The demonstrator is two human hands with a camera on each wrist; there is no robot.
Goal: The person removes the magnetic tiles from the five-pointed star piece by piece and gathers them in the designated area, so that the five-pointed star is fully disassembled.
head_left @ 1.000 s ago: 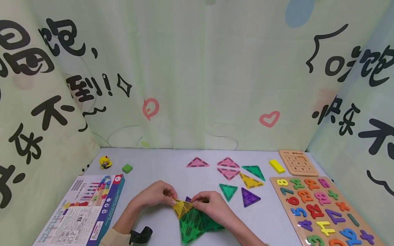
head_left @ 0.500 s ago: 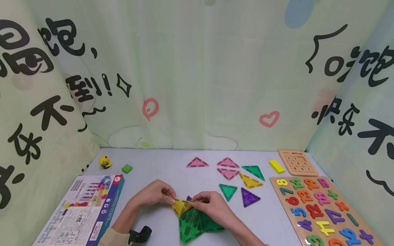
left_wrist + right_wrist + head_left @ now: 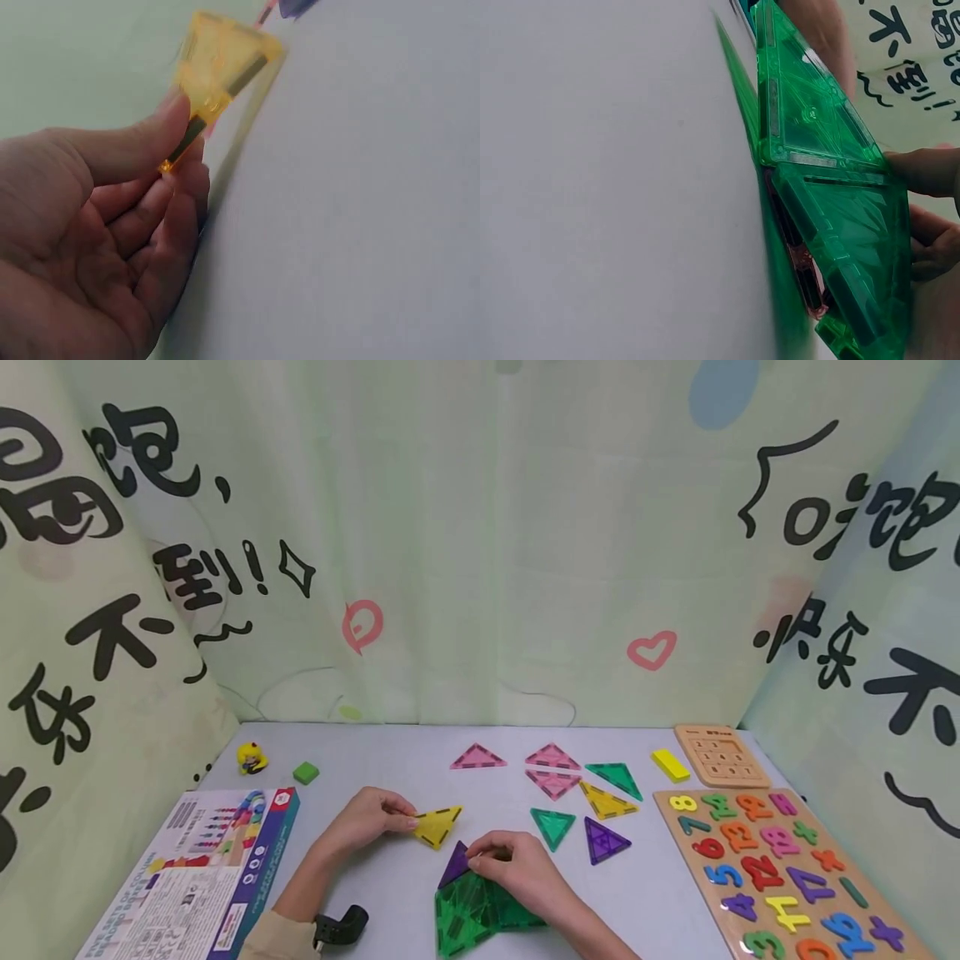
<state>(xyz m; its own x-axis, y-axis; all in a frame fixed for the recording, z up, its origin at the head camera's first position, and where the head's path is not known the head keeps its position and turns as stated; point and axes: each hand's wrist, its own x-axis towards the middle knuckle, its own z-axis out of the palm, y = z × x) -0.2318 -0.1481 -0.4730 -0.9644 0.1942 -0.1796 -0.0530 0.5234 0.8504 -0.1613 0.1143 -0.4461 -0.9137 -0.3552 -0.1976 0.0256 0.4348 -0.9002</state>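
My left hand [image 3: 371,819] pinches a yellow triangular magnetic tile [image 3: 437,825] by one corner and holds it just above the table; in the left wrist view the yellow tile [image 3: 219,66] sits between thumb and fingers. My right hand [image 3: 510,864] grips the top of a cluster of joined green tiles [image 3: 472,914] with a purple tile [image 3: 453,865] at its upper left. In the right wrist view the green tiles [image 3: 832,202] stand tilted off the table, with my fingertips [image 3: 926,171] at their far edge.
Loose triangles lie beyond: pink [image 3: 477,757], pink pair [image 3: 553,771], green [image 3: 617,778], yellow [image 3: 606,802], green [image 3: 552,825], purple [image 3: 603,841]. A number puzzle board [image 3: 772,868] is at right, a printed box [image 3: 195,868] at left, a small green block [image 3: 306,772] and yellow toy [image 3: 251,758] behind it.
My left hand has pulled the yellow tile away from the green cluster, up and to the left. The purple tile now shows at the cluster's top. My right hand stays on the cluster.
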